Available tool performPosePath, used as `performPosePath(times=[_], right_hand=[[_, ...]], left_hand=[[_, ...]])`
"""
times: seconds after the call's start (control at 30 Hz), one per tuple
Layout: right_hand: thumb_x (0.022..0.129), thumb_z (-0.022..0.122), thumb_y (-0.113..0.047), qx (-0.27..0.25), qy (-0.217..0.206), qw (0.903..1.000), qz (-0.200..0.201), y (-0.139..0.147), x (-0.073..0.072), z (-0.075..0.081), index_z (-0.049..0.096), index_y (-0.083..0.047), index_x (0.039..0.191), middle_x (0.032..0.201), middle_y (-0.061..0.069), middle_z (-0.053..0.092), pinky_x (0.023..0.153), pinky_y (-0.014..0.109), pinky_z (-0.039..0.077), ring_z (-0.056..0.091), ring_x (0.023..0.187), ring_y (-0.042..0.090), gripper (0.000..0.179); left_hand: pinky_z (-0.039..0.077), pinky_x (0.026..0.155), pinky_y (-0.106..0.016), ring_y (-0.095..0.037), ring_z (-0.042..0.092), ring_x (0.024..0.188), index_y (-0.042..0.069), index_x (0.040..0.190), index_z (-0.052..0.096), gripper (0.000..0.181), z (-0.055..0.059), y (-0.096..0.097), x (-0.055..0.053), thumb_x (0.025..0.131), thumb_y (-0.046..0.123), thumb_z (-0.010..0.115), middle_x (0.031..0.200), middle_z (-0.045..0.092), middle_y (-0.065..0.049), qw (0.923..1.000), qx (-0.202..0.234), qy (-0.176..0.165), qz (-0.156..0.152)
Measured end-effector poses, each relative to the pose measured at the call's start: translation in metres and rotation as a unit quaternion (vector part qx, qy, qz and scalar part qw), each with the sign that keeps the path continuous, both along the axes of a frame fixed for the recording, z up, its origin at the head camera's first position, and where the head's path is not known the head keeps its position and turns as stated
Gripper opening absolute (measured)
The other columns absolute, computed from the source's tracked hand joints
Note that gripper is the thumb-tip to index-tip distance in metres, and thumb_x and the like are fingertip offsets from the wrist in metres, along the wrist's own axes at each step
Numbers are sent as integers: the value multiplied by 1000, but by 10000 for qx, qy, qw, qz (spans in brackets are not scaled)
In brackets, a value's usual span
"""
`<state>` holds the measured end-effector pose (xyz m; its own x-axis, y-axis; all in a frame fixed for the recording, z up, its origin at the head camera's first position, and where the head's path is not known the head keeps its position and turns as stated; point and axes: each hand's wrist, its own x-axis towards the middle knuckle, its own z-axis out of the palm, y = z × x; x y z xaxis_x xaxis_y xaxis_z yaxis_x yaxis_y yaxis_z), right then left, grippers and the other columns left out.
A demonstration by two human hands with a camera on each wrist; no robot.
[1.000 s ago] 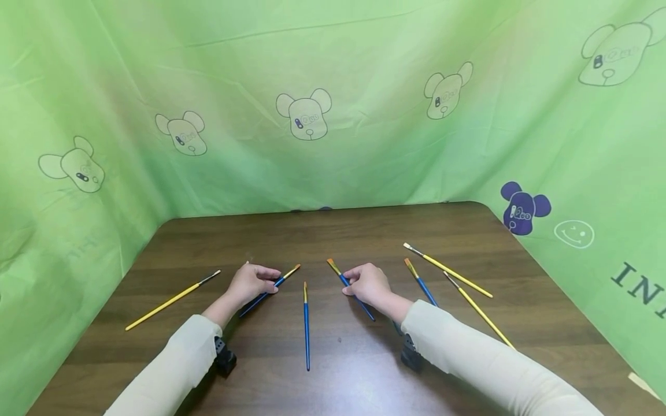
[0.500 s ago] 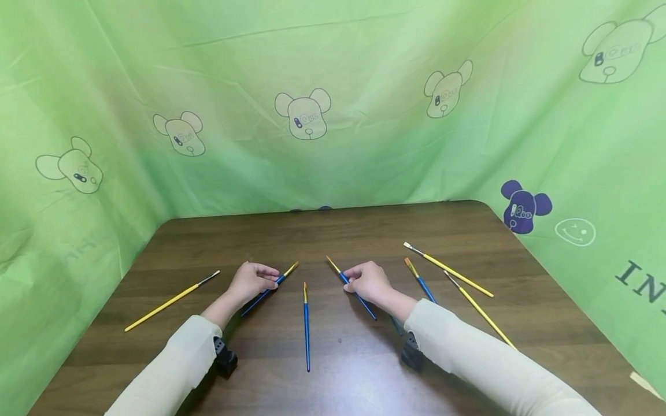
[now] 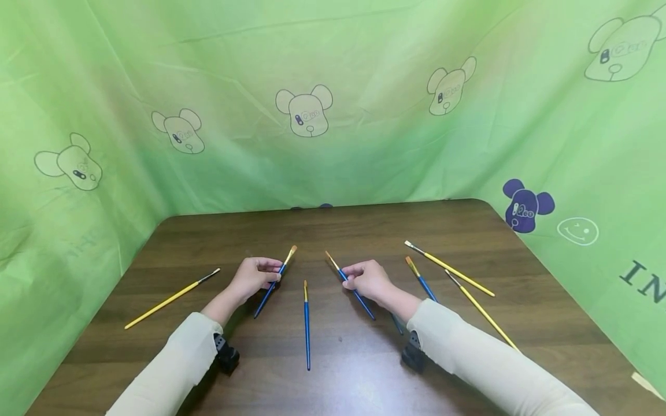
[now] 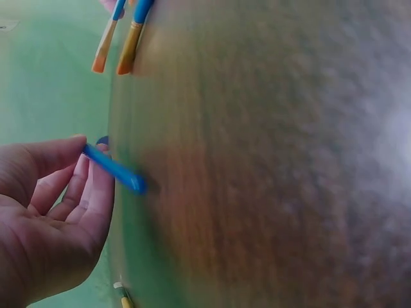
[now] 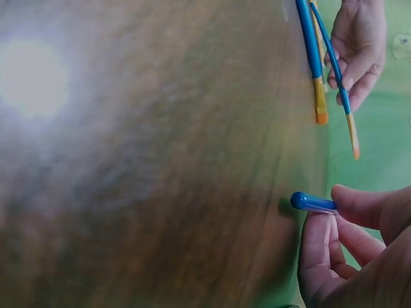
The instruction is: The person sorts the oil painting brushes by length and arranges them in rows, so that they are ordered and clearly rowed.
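In the head view my left hand (image 3: 253, 278) pinches a blue-handled paintbrush (image 3: 266, 301) between thumb and fingers, its orange bristles pointing up and right. My right hand (image 3: 370, 281) pinches another blue paintbrush (image 3: 366, 308), whose bristles point up and left and look narrow, seen edge-on. A third blue paintbrush (image 3: 307, 330) lies on the table between the hands. From the left wrist, a rounded blue handle end (image 4: 119, 172) sticks out past the thumb, close over the wood. The right wrist view likewise shows a blue handle end (image 5: 311, 202) between thumb and fingers.
A yellow paintbrush (image 3: 169, 301) lies at the left of the brown table (image 3: 244, 231). Two more yellow paintbrushes (image 3: 458, 273) lie at the right, near a blue paintbrush (image 3: 424, 285) partly hidden by the right sleeve. A green printed curtain (image 3: 364, 156) surrounds the table.
The brush in my left hand has swung steeper, its bristles rising and its handle end shifting right. The right-hand brush has rolled, its bristles going from broad to narrow, and its tip has risen slightly.
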<state>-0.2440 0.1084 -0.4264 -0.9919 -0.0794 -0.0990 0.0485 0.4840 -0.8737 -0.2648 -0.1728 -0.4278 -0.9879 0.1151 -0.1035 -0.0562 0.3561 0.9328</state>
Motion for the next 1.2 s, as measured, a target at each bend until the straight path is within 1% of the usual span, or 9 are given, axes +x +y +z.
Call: performPosePath(times=[0.1, 0.2, 0.4, 0.57, 0.77, 0.87, 0.97, 1.1, 1.2], right_hand=[[80, 72, 5, -311, -136, 9994, 15, 0, -2, 2, 71, 5, 108, 78, 3, 62, 58, 23, 50, 57, 71, 14, 28], [82, 71, 4, -462, -193, 9987, -1, 0, -4, 5, 69, 7, 109, 81, 4, 63, 59, 25, 52, 58, 72, 14, 28], [84, 71, 1, -603, -239, 9978, -103, 2, -11, 11, 69, 6, 110, 88, 7, 66, 64, 31, 56, 61, 77, 15, 27], [86, 69, -1, -740, -382, 9962, -256, 4, -18, 14, 69, 5, 112, 97, 10, 69, 72, 35, 58, 62, 84, 18, 27], [88, 66, -1, -1095, -561, 9914, -444, 5, -27, 17, 66, 6, 117, 109, 18, 68, 79, 38, 58, 64, 99, 28, 29], [89, 66, -1, -1272, -605, 9887, -521, 5, -32, 19, 64, 7, 118, 111, 20, 67, 81, 40, 57, 63, 104, 33, 30], [89, 66, 0, -1377, -657, 9867, -565, 4, -37, 21, 64, 6, 119, 110, 20, 67, 82, 40, 57, 62, 104, 35, 31], [89, 66, -1, -1438, -698, 9851, -637, 1, -44, 26, 63, 6, 120, 107, 18, 68, 84, 40, 56, 63, 102, 33, 32], [89, 66, -1, -1446, -684, 9842, -758, -2, -49, 29, 64, 6, 119, 105, 16, 68, 84, 40, 56, 63, 99, 31, 31]], left_hand=[[59, 70, -33, -17, 67, 80, -9, 114, 66, 28, 2, 1, -1, 86, -7, 68, 103, 69, -19, 9997, 231, -30, 43], [59, 71, -32, -16, 67, 79, -9, 114, 65, 28, 4, 3, -2, 86, -6, 68, 104, 68, -21, 9992, 372, -88, 100], [59, 69, -30, -14, 67, 77, -9, 116, 64, 31, 10, 13, -5, 85, -8, 68, 108, 67, -23, 9977, 619, -190, 186], [59, 72, -31, -16, 66, 81, -12, 119, 61, 36, 13, 24, -8, 84, -13, 66, 113, 64, -27, 9962, 847, -201, 85], [58, 78, -31, -19, 66, 85, -13, 122, 59, 40, 18, 42, -14, 83, -17, 63, 116, 61, -31, 9936, 1096, -252, 56], [58, 79, -31, -18, 67, 82, -14, 120, 59, 37, 20, 50, -18, 83, -17, 63, 114, 62, -30, 9919, 1220, -277, 200], [58, 75, -30, -18, 67, 80, -12, 116, 63, 33, 22, 57, -24, 83, -14, 66, 109, 66, -25, 9893, 1337, -361, 463], [59, 68, -29, -20, 68, 78, -7, 112, 67, 29, 23, 65, -32, 83, -10, 69, 95, 70, -17, 9846, 1444, -532, 832], [59, 64, -28, -17, 67, 74, -5, 110, 69, 28, 23, 71, -39, 82, -8, 70, 88, 71, -13, 9823, 1483, -594, 983]])
